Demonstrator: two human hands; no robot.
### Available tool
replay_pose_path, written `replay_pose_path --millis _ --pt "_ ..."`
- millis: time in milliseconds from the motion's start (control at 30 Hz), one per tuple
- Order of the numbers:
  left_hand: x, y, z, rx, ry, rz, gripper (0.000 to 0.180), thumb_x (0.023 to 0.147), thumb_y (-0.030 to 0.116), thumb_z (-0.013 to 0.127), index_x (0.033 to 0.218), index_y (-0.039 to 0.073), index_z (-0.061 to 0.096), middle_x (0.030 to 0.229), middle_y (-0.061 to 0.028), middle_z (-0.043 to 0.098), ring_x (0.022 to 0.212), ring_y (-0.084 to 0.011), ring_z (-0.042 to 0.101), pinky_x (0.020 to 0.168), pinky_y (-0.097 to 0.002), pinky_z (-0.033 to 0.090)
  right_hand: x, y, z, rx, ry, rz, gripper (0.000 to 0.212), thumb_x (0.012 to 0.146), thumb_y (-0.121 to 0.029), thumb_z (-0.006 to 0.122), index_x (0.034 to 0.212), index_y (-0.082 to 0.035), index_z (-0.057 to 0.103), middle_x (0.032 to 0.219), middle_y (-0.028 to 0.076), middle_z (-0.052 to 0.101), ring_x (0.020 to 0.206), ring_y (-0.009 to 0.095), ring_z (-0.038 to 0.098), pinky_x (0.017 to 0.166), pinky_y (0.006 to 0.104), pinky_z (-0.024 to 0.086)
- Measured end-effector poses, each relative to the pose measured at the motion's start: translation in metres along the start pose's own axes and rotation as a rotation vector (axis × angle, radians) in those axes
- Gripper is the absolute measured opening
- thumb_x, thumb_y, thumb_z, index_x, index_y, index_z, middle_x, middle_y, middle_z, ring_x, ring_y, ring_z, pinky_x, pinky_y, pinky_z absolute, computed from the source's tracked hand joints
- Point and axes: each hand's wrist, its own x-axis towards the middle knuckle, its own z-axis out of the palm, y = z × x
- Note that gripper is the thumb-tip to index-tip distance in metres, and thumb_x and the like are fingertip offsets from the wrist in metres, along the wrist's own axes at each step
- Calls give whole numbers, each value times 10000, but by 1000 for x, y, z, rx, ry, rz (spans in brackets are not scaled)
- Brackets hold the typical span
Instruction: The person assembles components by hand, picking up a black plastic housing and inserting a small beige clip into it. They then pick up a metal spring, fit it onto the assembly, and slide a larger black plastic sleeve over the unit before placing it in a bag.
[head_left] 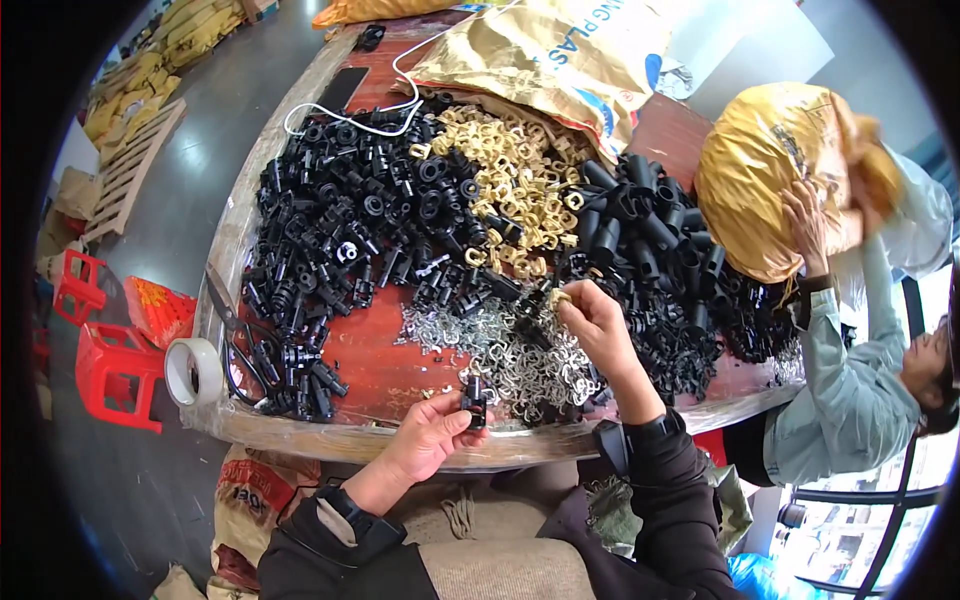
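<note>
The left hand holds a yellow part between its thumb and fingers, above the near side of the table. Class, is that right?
The colour is wrong: the head view shows the left hand holding a black part between its thumb and fingers. The rest stands.

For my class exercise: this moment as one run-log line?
left hand: holds black part; right hand: pinches cream piece; table: loose parts

A red table [372, 352] bears black parts [335, 185] and yellow rings [515, 165].
</note>
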Motion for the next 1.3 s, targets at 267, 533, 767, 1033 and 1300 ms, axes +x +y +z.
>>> replay_pose_path --millis 267,533,767,1033,1300 --pt "0 -10 9 54 50 96 233 799 123 523 1000 5 507 931 -116 569 766 -169 577 647 -248 488 -63 14 5 952 -13 334 38 796 -56 493 828 -61 474 701 25 542 595 60 476 504 172 367" --pt "20 -23 46 -9 35 85 218 801 130 525 985 14 519 932 -95 574 823 -163 563 748 -275 454 -93 12 31 800 29 171 49 733 15 531 757 -28 525 823 51 534 745 85 496 667 194 394" --pt "35 -23 41 16 1 81 237 805 147 517 997 9 517 939 -98 574 877 -182 547 796 -300 433 -93 4 28 861 -163 168 46 724 23 541 762 -3 538 902 38 494 803 93 476 718 218 384" --pt "43 -26 40 -26 6 86 235 791 150 539 986 18 525 930 -89 577 858 -168 545 796 -301 433 -85 7 26 1041 -318 214 72 787 -77 539 806 -10 520 884 31 492 748 82 465 681 210 390" --pt "35 -27 40 -42 33 91 205 783 98 550 974 26 534 907 -56 573 797 -133 552 760 -280 453 -97 14 20 823 -168 339 108 819 -123 507 832 -16 521 869 32 485 692 72 448 590 185 369"
